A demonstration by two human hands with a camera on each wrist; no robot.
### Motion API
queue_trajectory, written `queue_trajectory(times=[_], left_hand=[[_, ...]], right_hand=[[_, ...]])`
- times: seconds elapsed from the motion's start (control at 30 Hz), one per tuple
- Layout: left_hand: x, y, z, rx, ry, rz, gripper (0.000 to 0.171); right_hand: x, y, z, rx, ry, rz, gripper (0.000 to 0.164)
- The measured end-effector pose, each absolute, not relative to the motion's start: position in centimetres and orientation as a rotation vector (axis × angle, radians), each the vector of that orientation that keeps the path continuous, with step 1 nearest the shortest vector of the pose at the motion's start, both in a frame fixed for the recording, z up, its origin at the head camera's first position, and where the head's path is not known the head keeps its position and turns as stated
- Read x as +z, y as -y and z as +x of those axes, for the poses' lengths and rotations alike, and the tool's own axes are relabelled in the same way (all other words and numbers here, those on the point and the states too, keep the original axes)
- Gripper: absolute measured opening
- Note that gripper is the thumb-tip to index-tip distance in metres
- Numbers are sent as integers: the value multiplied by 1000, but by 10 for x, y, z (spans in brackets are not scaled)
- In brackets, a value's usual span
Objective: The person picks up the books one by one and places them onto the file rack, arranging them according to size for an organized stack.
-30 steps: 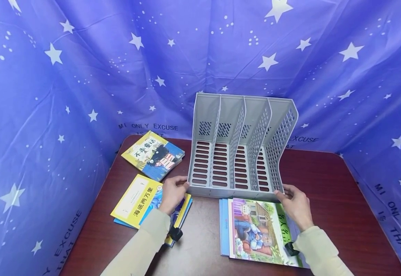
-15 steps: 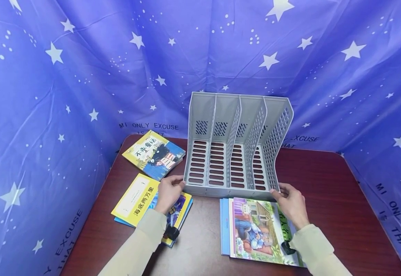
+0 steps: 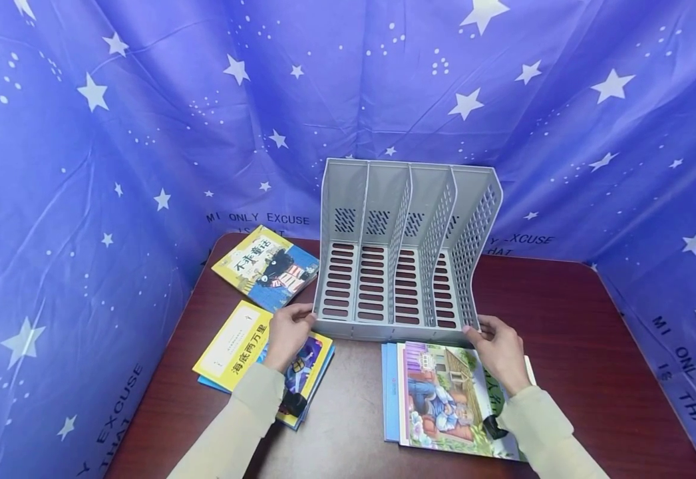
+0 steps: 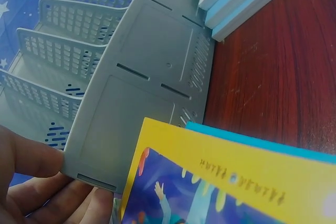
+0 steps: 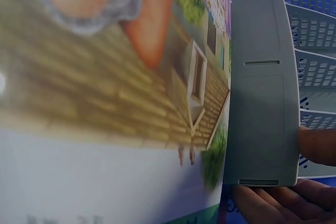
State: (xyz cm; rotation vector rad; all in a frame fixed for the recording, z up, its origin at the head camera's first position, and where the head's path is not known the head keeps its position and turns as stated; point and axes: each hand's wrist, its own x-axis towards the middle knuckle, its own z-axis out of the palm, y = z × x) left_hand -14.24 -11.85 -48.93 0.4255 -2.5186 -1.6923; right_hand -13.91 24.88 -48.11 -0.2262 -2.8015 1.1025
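A grey plastic file rack (image 3: 384, 330) with several upright slots stands on the table, its open side toward me. My left hand (image 3: 288, 334) grips its front left corner; in the left wrist view the thumb (image 4: 37, 157) lies on the rim with the fingers beneath. At the front right corner my right hand (image 3: 500, 351) pinches the rack the same way, thumb (image 5: 317, 146) over the edge. Under the left forearm lies a yellow book (image 3: 228, 352) on top of a blue one. A picture book (image 3: 444, 399) lies below the right hand, over blue books (image 3: 390, 392).
Another book with a black animal on its cover (image 3: 267, 266) lies at the back left, close to the rack's side. The dark red wooden table (image 3: 575, 319) is backed by a purple star-patterned curtain (image 3: 348, 80).
Both hands have shifted the rack to the left, and slightly back. The books have stayed where they were.
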Motion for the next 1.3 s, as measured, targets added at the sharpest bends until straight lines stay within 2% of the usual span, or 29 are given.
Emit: queue_trajectory(times=[0.57, 1.3], left_hand=[[-488, 122, -141, -1670, 2542, 468, 25], [-488, 116, -142, -1728, 2531, 500, 26]], right_hand=[[-482, -244, -138, 1116, 2816, -242, 49], [-477, -250, -138, 1116, 2835, -253, 47]])
